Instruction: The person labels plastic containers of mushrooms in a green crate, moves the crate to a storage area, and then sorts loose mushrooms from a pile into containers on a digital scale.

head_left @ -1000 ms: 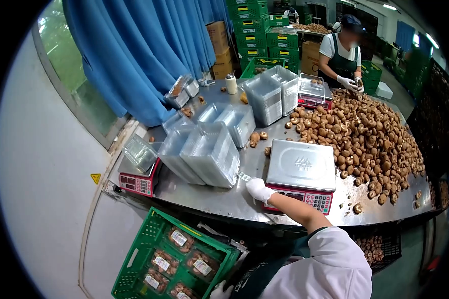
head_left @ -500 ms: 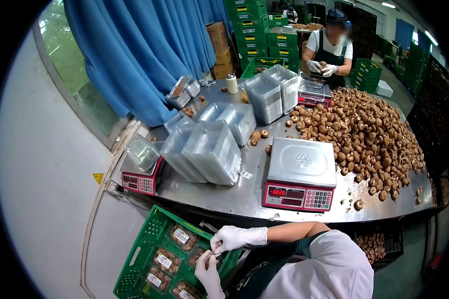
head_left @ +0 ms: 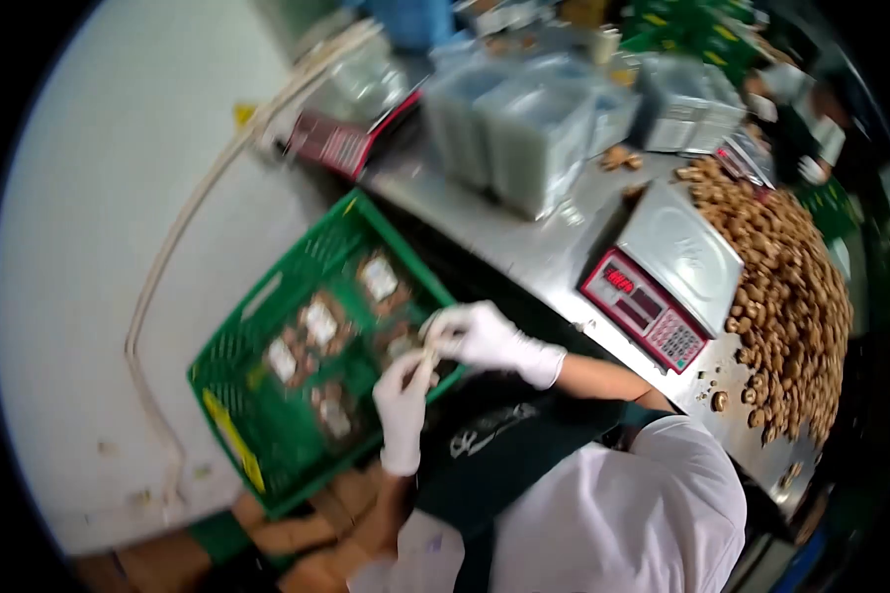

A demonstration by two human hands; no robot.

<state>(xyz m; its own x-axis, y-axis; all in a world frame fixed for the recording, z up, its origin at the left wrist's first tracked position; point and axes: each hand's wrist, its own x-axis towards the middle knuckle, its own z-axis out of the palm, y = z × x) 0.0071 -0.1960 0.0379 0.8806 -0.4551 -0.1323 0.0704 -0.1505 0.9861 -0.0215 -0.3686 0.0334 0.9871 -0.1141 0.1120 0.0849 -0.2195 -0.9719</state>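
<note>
Both my hands wear white gloves and meet over the right side of a green crate [head_left: 302, 252]. My left hand [head_left: 401, 410] has its fingers pinched together. Against it, the fingertips of my right hand [head_left: 480, 341] are also closed. Something small and pale seems to lie between them, too blurred to name. Inside the crate are several clear packs of mushrooms with white labels, among them one pack [head_left: 321, 324] in the middle and another pack [head_left: 379, 280] nearer the table. One more pack is partly hidden behind my hands.
On the metal table [head_left: 485, 222] stand a red scale [head_left: 653, 287], stacks of clear trays [head_left: 534, 128] and a large mushroom heap [head_left: 786, 316]. A second red scale [head_left: 341, 143] is at the table's left end. A co-worker's gloved hand [head_left: 811, 170] shows at the far right.
My view has turned down and to the left, so the crate shows more fully and the table has shifted up and right. My hands stay together over the crate.
</note>
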